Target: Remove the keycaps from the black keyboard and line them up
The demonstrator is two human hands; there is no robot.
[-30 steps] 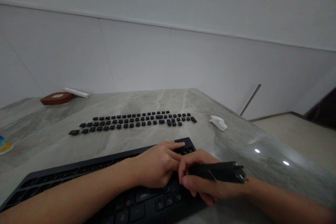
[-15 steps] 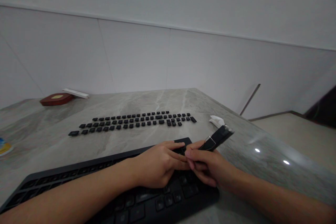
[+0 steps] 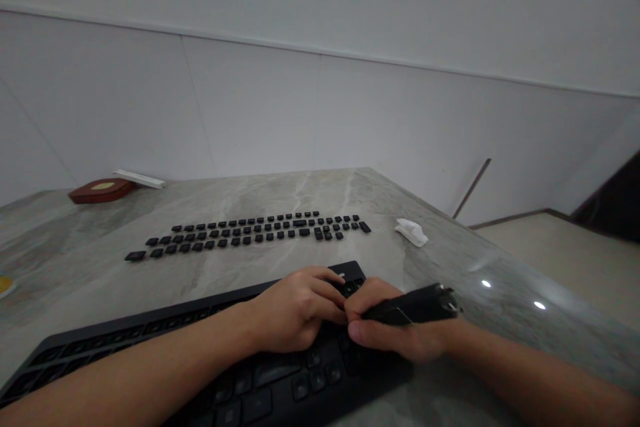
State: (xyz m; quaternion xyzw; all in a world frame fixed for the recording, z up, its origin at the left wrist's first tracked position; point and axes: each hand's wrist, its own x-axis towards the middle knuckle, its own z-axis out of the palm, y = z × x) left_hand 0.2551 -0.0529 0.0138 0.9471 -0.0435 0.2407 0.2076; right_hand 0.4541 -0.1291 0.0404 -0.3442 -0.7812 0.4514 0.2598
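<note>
A black keyboard [image 3: 165, 310] lies at the near edge of my view. Many of its key places, mainly at the upper rows, show bare sockets. My left hand [image 3: 303, 307] rests on its right half with the fingers stretched out, their tips beside my right hand. Closed fingers of my right hand [image 3: 385, 323] grip a black slim tool [image 3: 417, 305] over the keyboard's right end. A thin wire and metal bits show on the tool; its working end is hidden by my fingers. Loose black keycaps [image 3: 247, 239] stand in rows behind the keyboard.
A crumpled white tissue [image 3: 412, 231] lies right of the keycaps. At the back left are a reddish-brown case [image 3: 101, 191] and a white strip [image 3: 140, 179]. The grey marble table [image 3: 330, 187] ends at a wall and on the right above the floor.
My right hand has turned, so the tool in it leans lower and points more to the right. My left hand stays on the keyboard. The view has shifted slightly.
</note>
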